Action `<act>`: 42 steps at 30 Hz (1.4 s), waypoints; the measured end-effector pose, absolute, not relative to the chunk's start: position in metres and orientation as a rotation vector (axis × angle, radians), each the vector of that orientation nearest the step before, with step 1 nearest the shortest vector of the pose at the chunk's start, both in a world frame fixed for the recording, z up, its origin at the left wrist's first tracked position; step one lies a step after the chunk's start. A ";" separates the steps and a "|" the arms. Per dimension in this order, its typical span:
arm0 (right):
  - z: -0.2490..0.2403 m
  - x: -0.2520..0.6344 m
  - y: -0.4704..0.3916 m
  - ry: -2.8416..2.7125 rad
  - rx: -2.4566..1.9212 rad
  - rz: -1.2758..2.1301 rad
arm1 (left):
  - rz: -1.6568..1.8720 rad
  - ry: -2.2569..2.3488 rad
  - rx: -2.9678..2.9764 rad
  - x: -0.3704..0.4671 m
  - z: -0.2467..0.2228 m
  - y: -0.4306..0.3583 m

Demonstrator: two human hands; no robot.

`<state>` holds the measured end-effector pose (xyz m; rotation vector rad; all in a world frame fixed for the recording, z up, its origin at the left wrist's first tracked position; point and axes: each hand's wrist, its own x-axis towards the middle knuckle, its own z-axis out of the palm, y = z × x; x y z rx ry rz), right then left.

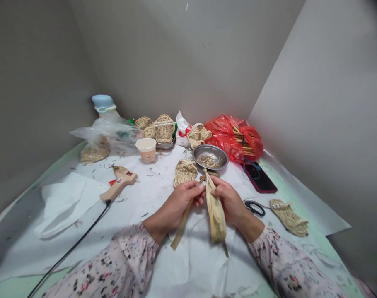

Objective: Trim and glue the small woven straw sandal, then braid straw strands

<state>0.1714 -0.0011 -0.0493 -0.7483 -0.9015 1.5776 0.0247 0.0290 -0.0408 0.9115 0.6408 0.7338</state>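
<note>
Both hands work close together over the white paper at the middle of the table. My left hand point(187, 196) is closed in a pinch on a narrow strip of dried husk point(181, 229), which hangs down from its fingers. My right hand point(230, 198) grips a wider, pale dried corn husk point(215, 211) near its narrow top end; its broad part hangs towards me. The strip and the husk meet at the top between the fingers. Just beyond the hands lies a small woven straw piece point(185, 171), beside a steel bowl point(211, 154) with short straw bits in it.
A glue gun point(120, 182) with a black cord lies left, near a paper cup point(146, 150). Woven pieces point(164, 128) and a red plastic bag point(232, 136) of straw stand behind. Right are a phone point(261, 178), scissors point(255, 208) and a woven slipper-shaped piece point(288, 217).
</note>
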 end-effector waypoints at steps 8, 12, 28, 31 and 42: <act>-0.054 0.173 -0.002 -0.951 -0.892 1.430 | 0.772 0.619 1.021 0.024 -0.044 0.026; -0.057 0.173 -0.001 -0.966 -0.936 1.387 | 0.718 0.589 1.103 0.024 -0.048 0.024; -0.057 0.168 0.001 -1.150 -1.182 1.150 | 0.868 0.932 1.638 0.027 -0.052 0.023; -0.056 0.168 0.002 -1.162 -1.206 1.119 | 0.884 0.952 1.642 0.026 -0.054 0.024; -0.050 0.167 -0.002 -1.147 -1.303 1.021 | 0.926 1.186 1.679 0.024 -0.047 0.027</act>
